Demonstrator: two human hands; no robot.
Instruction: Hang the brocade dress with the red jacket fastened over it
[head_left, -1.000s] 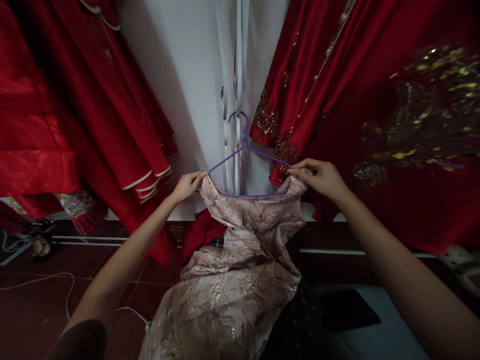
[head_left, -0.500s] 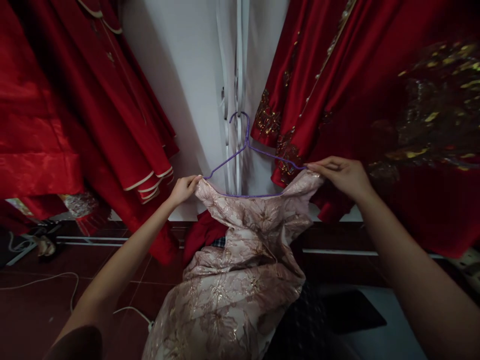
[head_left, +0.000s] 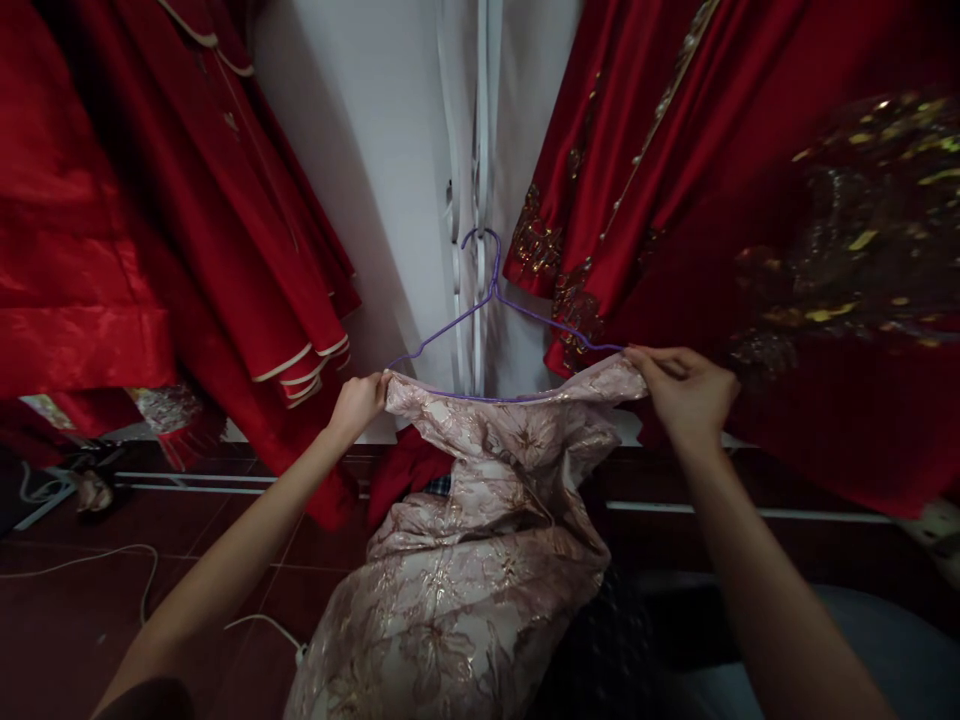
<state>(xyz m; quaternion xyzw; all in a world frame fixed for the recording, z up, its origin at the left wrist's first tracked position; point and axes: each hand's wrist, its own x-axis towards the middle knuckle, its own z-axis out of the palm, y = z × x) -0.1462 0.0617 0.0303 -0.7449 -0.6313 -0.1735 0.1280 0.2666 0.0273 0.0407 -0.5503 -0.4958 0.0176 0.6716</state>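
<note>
A pale pink brocade garment [head_left: 480, 540] with a gold floral pattern hangs down in front of me from a purple wire hanger [head_left: 489, 300]. My left hand [head_left: 358, 402] pinches the garment's left shoulder at the hanger's left end. My right hand [head_left: 684, 392] is closed on the right shoulder and the hanger's right end. The fabric between both hands is pulled fairly taut along the hanger's bottom wire. The hanger's hook stands up against a white wall strip.
Red satin garments [head_left: 172, 230] hang at the left, and red garments with gold embroidery [head_left: 750, 220] at the right. A white wall [head_left: 382, 150] lies between them. Dark red floor tiles with a white cable [head_left: 142, 585] are at lower left.
Both hands have moved apart along the hanger, spreading the garment's neckline wider. My right hand has shifted right and down, the left hand slightly left.
</note>
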